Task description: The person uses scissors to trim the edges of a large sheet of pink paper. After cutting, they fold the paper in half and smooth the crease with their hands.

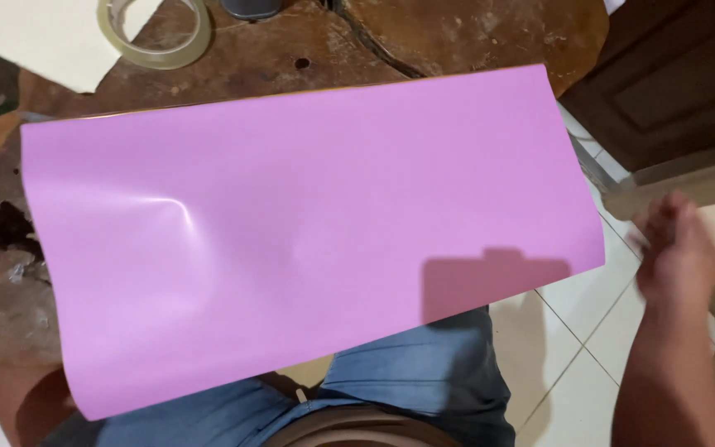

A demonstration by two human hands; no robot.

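Sheet: a large pink sheet (291,240) of glossy paper or film fills the middle of the head view. It lies partly on the desk and overhangs the near edge above the person's lap.
Sheet long axis: runs from about 8 o'clock to 2 o'clock, the right end tilted slightly upward in the view.
Sheet surface: not flat; a soft dent and a bright crease show left of centre, and the right edge curls upward.
Right hand: the right hand (679,248) is at 3 o'clock, off the desk, above the tiled floor (573,364). It is motion-blurred.
Right hand fingers: whether spread or pressed together cannot be told because of the blur; they hold nothing visible.
Key relation: the sheet lies toward 9 o'clock from the right hand. Its right short edge is the nearest part, near the hand but apart from it, with no contact.
Left hand: not visible; only a forearm (26,406) shows at 7 o'clock under the sheet's lower left corner. Its fingers cannot be judged.
Nearer hand: among visible hands, the right.
Desk: a rough brown wooden desk (424,37) with cracks and holes.
Other items: a roll of clear tape (159,31) at 11 o'clock, resting beside a cream sheet (35,37); a dark object at 12 o'clock, cut off by the frame.
Lap: blue denim (424,372) below the sheet.
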